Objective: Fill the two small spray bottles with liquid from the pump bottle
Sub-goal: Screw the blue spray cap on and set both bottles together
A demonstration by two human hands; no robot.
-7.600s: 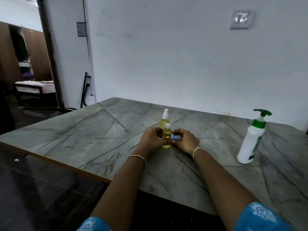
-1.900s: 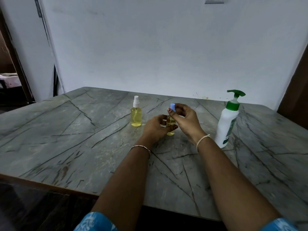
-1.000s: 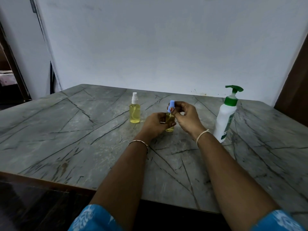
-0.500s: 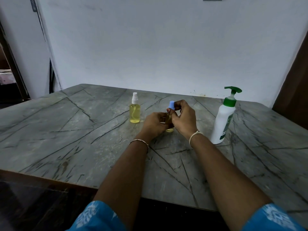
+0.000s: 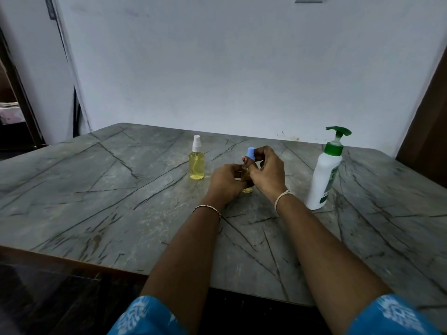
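A small spray bottle (image 5: 197, 165) with a white spray top is stood upright on the grey veined table (image 5: 96, 189), left of the hands and apart from them; it is filled most of the way with clear yellow liquid. A second small bottle (image 5: 247, 188) is held upright near the table's middle; yellow liquid is seen at its base, the rest being hidden by fingers. This bottle's body is grasped by the curled left hand (image 5: 225, 182); a blue cap (image 5: 250, 153) is pinched at the bottle's top by the thumb and fingers of the right hand (image 5: 268, 172); whether the cap is seated on the neck cannot be told. A white pump bottle (image 5: 324, 180) with a green pump head is stood upright to the right, apart from both hands; its contents are hidden by its opaque wall.
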